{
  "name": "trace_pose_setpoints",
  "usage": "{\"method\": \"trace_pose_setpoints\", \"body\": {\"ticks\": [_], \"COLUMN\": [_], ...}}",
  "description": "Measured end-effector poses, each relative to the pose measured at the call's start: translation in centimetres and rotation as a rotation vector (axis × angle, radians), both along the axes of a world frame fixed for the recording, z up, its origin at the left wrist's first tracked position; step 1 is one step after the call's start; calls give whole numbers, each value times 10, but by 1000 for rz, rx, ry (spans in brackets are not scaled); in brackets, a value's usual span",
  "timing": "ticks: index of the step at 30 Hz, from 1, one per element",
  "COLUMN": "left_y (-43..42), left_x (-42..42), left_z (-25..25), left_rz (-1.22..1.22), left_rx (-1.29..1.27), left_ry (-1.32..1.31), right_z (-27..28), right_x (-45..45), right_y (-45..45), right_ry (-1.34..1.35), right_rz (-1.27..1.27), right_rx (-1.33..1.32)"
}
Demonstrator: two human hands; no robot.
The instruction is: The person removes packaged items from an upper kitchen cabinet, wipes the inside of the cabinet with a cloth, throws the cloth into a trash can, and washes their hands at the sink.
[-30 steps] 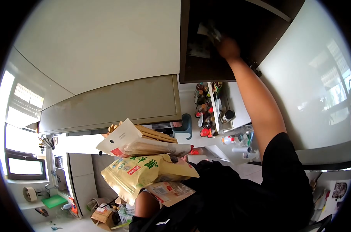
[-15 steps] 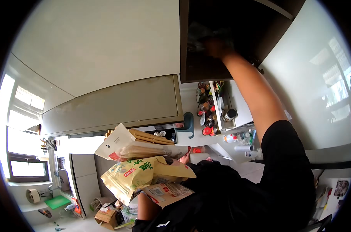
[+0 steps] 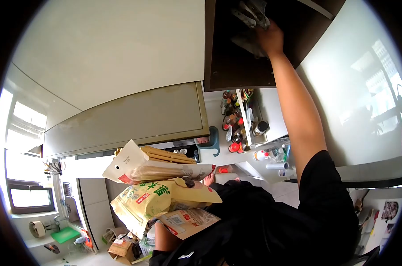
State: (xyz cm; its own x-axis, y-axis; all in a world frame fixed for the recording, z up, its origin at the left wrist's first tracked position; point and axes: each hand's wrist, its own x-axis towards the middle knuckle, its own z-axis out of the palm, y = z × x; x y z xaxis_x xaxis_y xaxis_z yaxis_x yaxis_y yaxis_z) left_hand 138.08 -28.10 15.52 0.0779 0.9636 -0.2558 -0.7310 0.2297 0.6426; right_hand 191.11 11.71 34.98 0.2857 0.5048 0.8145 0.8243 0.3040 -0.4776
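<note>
My right hand [image 3: 271, 37] reaches up into a dark open cupboard [image 3: 236, 80], its fingers closed on a crinkled plastic packet [image 3: 256, 15] whose contents I cannot make out. Another translucent bag [image 3: 249, 44] is just below that hand. Against my body, my left forearm [image 3: 165, 239] bears several packages, and they hide my left hand. On top is a white packet [image 3: 125, 162] with long tan sticks [image 3: 167, 155] in it. A yellow pouch [image 3: 134, 204] with green characters lies under it. Lowest is a brown packet [image 3: 183, 221] with a printed code.
An opened cupboard door [image 3: 356, 111] stands at the right, and closed white doors [image 3: 117, 48] fill the upper left. Below are sauce bottles [image 3: 234, 119], a dark-lidded jar [image 3: 260, 128] and a blue-grey holder [image 3: 213, 142]. A cardboard box [image 3: 121, 250] sits at lower left.
My right hand has moved up and a little right inside the cupboard, and the packet in its fingers now shows. The packages on my left arm have shifted slightly left in view.
</note>
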Motion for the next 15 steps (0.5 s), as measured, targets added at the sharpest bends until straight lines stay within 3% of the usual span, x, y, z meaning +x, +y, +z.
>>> {"method": "trace_pose_setpoints", "body": {"ticks": [2, 4, 8, 14, 15], "left_y": [0, 0, 0, -4, -4], "left_x": [-2, -4, -9, -15, -16], "left_z": [0, -1, 0, -1, -1], "left_rz": [0, 0, 8, 23, 28], "left_rx": [-2, -4, -5, -10, -8], "left_ry": [2, 3, 4, 5, 9], "right_z": [-2, -7, -1, 8, 9], "right_x": [2, 3, -14, -51, -55], "right_y": [-2, -7, -16, -38, -42], "right_ry": [10, -260, -394, 68, 245], "right_rz": [-26, -193, -280, -93, 8], "right_rx": [0, -97, -199, 196, 241]}}
